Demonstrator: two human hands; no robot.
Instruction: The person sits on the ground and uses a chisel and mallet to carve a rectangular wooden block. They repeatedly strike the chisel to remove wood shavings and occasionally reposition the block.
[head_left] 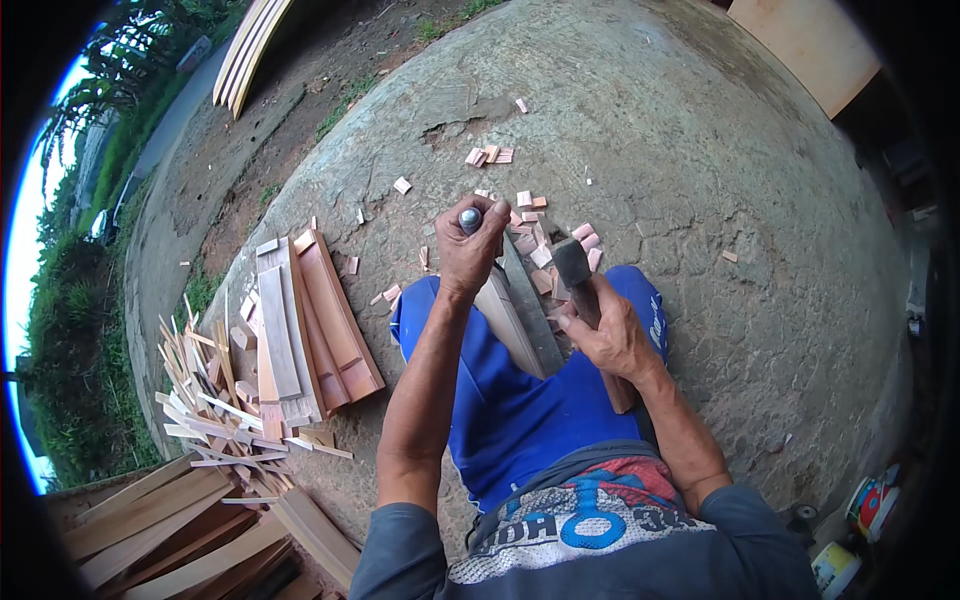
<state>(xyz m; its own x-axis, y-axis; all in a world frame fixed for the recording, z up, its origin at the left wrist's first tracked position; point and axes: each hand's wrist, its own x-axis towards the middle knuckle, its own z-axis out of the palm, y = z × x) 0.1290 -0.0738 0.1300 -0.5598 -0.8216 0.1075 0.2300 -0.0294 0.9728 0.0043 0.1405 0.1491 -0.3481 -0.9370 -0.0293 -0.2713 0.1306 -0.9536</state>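
Note:
My left hand [472,250] is closed around a chisel [470,220], its round metal-capped end up, held upright over a pale wooden piece [505,325] lying between my knees against a long grey board or bar [535,310]. The chisel's blade is mostly hidden by my hand. To the right, my right hand [610,335] grips a hammer [573,262] with a dark head and a wooden handle, the head raised beside the workpiece. Small pinkish offcuts [540,255] lie scattered just beyond my knees.
Stacked shaped boards [320,320] lie left of me, with a pile of thin strips [200,420] and more planks [150,530] toward the lower left. Bent slats [250,45] are at the top left, a panel [800,45] at top right. Paint buckets [865,510] stand at lower right.

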